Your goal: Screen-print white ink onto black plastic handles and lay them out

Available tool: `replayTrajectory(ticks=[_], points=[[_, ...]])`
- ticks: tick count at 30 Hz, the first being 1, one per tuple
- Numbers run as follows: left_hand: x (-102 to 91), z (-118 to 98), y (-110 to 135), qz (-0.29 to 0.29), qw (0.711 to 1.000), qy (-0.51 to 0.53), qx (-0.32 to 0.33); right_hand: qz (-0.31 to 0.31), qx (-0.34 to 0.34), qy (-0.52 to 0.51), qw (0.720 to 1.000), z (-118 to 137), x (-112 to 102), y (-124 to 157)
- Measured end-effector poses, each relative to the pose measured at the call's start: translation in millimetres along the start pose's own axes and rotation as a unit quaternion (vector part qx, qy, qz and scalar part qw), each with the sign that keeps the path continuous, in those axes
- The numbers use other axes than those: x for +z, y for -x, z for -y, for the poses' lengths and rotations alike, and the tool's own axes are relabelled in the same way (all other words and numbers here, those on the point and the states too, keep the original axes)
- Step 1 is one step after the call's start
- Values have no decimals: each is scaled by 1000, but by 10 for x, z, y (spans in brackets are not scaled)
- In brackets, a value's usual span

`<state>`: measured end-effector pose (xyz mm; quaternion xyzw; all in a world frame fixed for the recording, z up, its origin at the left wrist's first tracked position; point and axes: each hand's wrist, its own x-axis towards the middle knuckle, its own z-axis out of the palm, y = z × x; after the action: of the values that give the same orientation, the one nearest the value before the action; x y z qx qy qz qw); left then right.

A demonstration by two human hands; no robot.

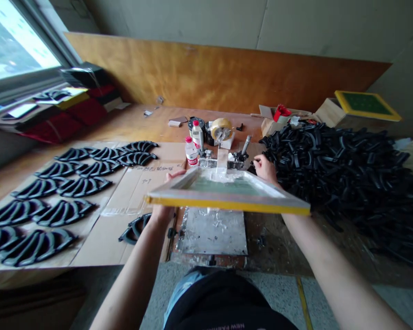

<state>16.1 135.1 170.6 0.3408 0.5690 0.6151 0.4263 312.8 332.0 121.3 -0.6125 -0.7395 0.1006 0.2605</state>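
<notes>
A wooden screen-printing frame (227, 199) with a yellow front edge and green mesh is tilted up above a metal base plate (213, 231). My left hand (167, 195) reaches under the frame's left side, and its fingertips show at the frame's left edge. A black curved plastic part (134, 229) lies just below that hand; whether the hand holds it is hidden. My right hand (264, 168) is closed beside the frame's far right corner, at the edge of a big pile of black parts (347, 169).
Rows of black curved parts (55, 201) lie on cardboard at the left. Bottles (194, 144), a tape roll (221, 128) and a clamp stand behind the frame. A second yellow frame (366, 104) rests on a box at the far right.
</notes>
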Motion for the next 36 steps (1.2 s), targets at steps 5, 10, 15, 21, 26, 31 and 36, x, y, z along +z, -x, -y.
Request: replayTrajectory(ticks=[5, 10, 15, 21, 26, 31, 36], points=[[261, -63, -197, -37, 997, 64, 13, 129, -120, -69, 982, -180, 519, 725], [325, 465, 355, -25, 993, -4, -117, 172, -243, -59, 953, 181, 639, 1081], [418, 983, 1043, -26, 969, 28, -246, 175, -354, -115, 912, 780, 493, 1500], [-602, 1320, 1219, -235, 948, -56, -209, 264, -423, -169, 850, 1583, 974, 1956], [-1850, 1581, 1188, -280, 883, -235, -296, 326, -385, -87, 859, 2267, 1718, 1908], [-2401, 1808, 1009, -199, 863, -286, -366, 388, -338, 73, 854, 2780, 2210, 2024], [-2766, 1788, 697, -178, 853, -349, -345, 393, -327, 80, 856, 3109, 2433, 2072]])
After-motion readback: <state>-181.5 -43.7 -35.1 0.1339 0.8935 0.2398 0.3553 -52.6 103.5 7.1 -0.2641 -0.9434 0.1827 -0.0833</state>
